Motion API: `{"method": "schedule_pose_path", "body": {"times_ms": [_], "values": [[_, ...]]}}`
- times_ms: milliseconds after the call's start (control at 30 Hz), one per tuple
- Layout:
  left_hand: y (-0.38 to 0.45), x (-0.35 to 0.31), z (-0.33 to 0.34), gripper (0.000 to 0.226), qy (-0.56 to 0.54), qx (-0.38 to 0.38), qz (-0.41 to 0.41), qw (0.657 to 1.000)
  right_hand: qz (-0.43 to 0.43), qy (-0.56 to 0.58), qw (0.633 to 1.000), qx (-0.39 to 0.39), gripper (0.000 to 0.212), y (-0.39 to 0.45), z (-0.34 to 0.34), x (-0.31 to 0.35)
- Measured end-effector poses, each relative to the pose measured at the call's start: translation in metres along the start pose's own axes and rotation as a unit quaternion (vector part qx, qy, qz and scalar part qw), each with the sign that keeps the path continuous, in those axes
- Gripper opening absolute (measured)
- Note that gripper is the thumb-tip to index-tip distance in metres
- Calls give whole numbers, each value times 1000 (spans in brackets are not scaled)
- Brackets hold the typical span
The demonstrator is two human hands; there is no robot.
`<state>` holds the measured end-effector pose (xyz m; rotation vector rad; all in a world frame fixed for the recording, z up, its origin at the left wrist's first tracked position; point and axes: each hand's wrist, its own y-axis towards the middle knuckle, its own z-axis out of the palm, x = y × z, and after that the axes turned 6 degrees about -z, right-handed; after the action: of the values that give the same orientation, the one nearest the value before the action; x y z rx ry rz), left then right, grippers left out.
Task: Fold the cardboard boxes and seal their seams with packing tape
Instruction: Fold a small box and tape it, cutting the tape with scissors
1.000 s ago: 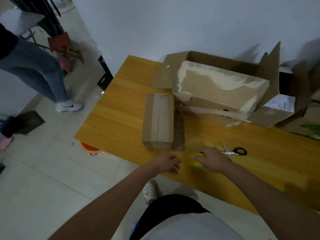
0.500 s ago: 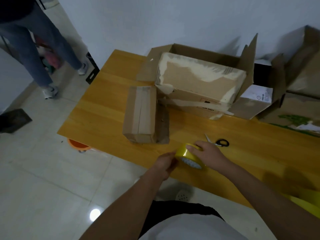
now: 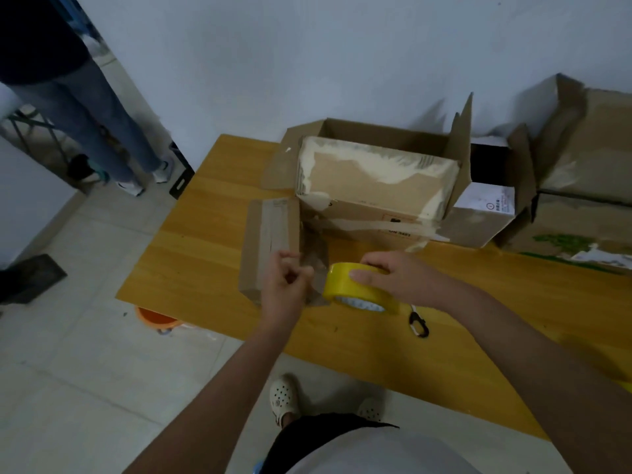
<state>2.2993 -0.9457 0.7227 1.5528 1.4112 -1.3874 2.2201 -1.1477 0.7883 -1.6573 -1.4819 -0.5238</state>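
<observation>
A small closed cardboard box point(image 3: 265, 241) lies on the wooden table point(image 3: 191, 254), with a tape strip along its top. My right hand point(image 3: 400, 277) grips a yellow roll of packing tape point(image 3: 355, 285) held above the table just right of the box. My left hand point(image 3: 285, 285) is raised over the box's near end, its fingers curled and pinching at the roll's left side; the tape end itself is too small to make out. Black-handled scissors point(image 3: 419, 323) lie on the table below my right wrist.
A large open box point(image 3: 372, 186) with torn paper patches stands behind the small one. More worn boxes point(image 3: 578, 186) are stacked at the right by the wall. A person's legs point(image 3: 102, 131) are at the far left. An orange bucket point(image 3: 157, 318) sits under the table edge.
My right hand lifted the tape roll off the table and carried it up beside the small box. My left hand rose to the roll's left side. The view shifted.
</observation>
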Motion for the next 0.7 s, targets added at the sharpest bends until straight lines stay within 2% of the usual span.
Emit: {"method": "schedule_pose_path", "body": {"times_ms": [133, 233, 367, 467, 700], "values": [[25, -9, -50, 31, -109, -105, -13, 988, 37, -145, 988, 39, 65, 23, 8, -2], [20, 10, -72, 34, -145, -148, -53, 977, 53, -181, 982, 34, 77, 34, 19, -2], [5, 36, -81, 35, -229, -204, -114, 945, 52, -253, 965, 42, 62, 49, 40, 12], [2, 46, -80, 36, -268, -242, -140, 922, 46, -288, 955, 46, 59, 58, 48, 17], [10, 54, -84, 35, -304, -262, -168, 901, 35, -317, 946, 47, 56, 78, 51, 23]]}}
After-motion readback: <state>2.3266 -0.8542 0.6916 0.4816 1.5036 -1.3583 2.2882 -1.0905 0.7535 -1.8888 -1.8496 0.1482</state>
